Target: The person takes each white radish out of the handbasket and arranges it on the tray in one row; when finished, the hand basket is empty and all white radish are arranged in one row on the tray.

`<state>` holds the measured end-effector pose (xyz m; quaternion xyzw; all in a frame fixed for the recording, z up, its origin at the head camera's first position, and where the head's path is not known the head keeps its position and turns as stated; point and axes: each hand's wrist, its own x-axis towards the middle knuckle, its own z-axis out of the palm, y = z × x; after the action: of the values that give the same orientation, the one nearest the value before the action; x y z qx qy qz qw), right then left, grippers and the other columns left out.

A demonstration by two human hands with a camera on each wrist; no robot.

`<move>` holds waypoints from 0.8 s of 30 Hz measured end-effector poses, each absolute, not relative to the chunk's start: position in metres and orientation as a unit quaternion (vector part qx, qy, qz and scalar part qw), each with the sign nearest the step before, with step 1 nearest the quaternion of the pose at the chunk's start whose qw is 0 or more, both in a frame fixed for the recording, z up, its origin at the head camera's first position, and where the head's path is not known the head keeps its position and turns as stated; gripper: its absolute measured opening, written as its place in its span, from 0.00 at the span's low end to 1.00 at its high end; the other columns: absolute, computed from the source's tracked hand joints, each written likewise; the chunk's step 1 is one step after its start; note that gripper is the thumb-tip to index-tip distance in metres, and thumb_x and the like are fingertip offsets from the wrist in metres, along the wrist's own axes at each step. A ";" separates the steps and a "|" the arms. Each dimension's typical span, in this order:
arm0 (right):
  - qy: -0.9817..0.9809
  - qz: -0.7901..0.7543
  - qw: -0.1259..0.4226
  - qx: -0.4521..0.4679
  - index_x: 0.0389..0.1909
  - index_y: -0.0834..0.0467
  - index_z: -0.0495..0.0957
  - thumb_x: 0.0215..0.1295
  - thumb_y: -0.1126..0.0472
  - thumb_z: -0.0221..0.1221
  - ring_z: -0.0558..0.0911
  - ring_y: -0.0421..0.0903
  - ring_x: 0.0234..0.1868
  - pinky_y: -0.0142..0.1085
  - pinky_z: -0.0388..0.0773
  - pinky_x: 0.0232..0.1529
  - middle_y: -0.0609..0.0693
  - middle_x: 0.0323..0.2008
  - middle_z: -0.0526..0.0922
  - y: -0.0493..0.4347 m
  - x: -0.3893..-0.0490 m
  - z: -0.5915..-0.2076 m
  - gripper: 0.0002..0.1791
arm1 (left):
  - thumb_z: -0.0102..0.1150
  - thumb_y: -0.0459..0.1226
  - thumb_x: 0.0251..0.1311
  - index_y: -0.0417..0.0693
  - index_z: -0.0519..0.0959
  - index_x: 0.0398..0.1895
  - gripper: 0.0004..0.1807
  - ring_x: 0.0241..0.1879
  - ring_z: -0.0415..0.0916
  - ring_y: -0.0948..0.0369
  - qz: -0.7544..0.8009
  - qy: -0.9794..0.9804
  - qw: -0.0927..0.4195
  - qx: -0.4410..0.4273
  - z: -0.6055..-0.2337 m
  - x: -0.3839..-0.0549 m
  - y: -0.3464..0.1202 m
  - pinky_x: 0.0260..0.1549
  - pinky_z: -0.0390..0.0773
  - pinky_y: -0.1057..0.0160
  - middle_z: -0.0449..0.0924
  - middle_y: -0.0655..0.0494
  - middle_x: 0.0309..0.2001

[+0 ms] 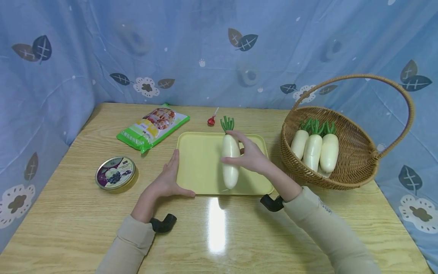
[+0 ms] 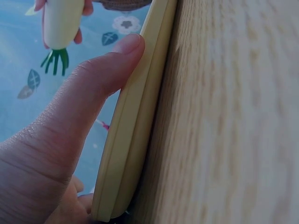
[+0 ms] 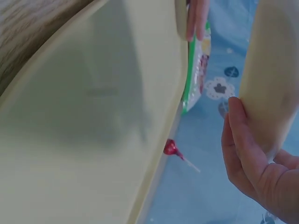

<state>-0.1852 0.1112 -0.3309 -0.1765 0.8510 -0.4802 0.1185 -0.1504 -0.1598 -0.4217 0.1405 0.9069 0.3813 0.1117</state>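
My right hand [image 1: 251,155] grips a white radish [image 1: 230,163] with green stalks around its middle, thumb on one side and fingers on the other. The radish is held above the pale yellow tray [image 1: 202,163], as the right wrist view shows with the tray apart from it. My left hand [image 1: 167,180] spans the tray's near left corner. Its thumb [image 2: 100,77] lies along the front rim in the left wrist view, and its straight fingers reach along the left side.
A wicker basket [image 1: 356,152] with several white radishes [image 1: 313,150] stands at the right. Behind the tray lies a red lollipop [image 1: 211,121]. A green-edged food packet [image 1: 154,127] lies back left, with a round tin [image 1: 115,173] nearer. Blue curtain [image 1: 205,49] encloses the table.
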 end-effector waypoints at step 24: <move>0.847 -0.489 0.117 -0.173 0.66 0.52 0.58 0.45 0.60 0.70 0.80 0.53 0.36 0.36 0.80 0.28 0.57 0.49 0.70 0.070 -0.194 -0.362 0.46 | 0.78 0.54 0.23 0.35 0.24 0.68 0.81 0.69 0.27 0.48 0.381 0.907 0.104 0.145 -0.422 -0.150 -0.160 0.64 0.33 0.43 0.23 0.39 0.70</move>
<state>-0.1939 0.0696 -0.3615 -0.1725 0.8468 -0.4894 0.1169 -0.1498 -0.1601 -0.4221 0.1447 0.9071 0.3814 0.1042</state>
